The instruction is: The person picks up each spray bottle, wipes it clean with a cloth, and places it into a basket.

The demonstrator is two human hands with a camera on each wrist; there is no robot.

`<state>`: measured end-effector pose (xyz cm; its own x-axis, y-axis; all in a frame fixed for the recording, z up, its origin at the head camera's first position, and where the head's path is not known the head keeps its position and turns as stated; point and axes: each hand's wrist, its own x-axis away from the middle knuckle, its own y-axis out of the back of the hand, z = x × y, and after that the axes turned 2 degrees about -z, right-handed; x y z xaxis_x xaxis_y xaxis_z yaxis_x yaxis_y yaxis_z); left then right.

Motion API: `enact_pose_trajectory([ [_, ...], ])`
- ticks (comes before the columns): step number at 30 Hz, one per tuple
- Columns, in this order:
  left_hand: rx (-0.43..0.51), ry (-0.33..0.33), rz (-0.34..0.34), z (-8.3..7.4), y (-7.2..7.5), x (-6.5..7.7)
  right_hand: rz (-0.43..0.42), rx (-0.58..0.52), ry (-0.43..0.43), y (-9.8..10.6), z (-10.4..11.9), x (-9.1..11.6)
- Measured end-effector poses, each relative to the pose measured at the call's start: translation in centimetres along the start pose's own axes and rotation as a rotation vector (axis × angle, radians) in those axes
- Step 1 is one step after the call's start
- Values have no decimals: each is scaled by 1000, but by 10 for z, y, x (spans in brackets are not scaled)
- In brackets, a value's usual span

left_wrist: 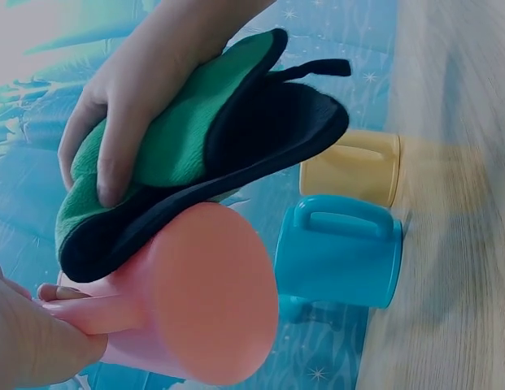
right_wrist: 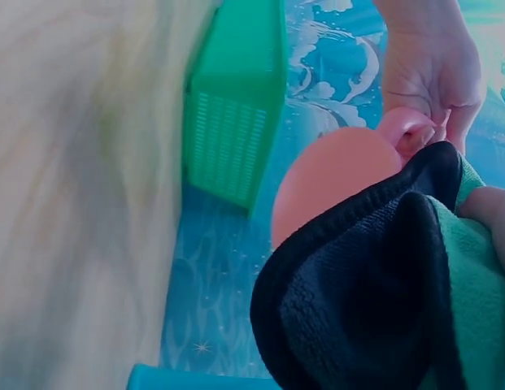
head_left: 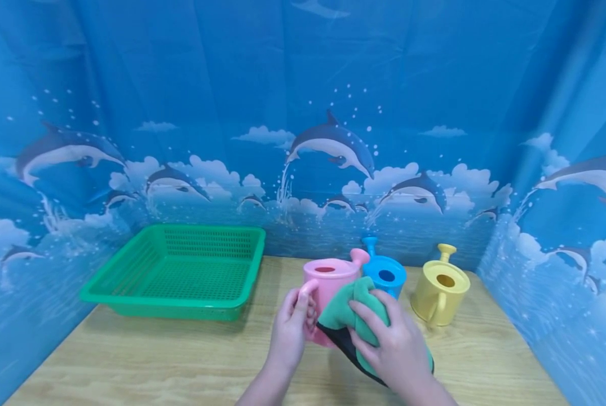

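Note:
My left hand [head_left: 292,327] grips the handle of a pink watering can [head_left: 328,282], which is lifted off the table; its round underside shows in the left wrist view. In my right hand [head_left: 396,344] is a folded cloth [head_left: 340,307], green on one side and black on the other, pressed against the can's right side. Fingers of the right hand curl over the green face, and a black loop [left_wrist: 321,68] sticks out from the cloth's edge. The cloth hides much of the can's body in the head view.
Behind the cloth stands a blue watering can [head_left: 384,270], with a yellow watering can [head_left: 441,290] to its right. A green perforated basket [head_left: 171,303] sits at the table's back left. Dolphin-printed blue sheeting [head_left: 221,113] walls the wooden table [head_left: 181,361] at the back and sides.

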<state>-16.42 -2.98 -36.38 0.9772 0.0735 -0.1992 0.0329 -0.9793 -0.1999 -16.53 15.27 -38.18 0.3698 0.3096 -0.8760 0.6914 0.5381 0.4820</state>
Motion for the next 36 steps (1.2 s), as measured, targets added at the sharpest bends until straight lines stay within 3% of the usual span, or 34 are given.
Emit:
enact_pose_trajectory([
  [15, 11, 18, -7, -2, 2, 0, 45, -8, 18, 2, 6, 22],
  [22, -35, -31, 9, -4, 0, 1, 23, -13, -18, 0, 3, 13],
  [36, -35, 0, 32, -1, 2, 1, -99, -7, -33, -3, -4, -19],
])
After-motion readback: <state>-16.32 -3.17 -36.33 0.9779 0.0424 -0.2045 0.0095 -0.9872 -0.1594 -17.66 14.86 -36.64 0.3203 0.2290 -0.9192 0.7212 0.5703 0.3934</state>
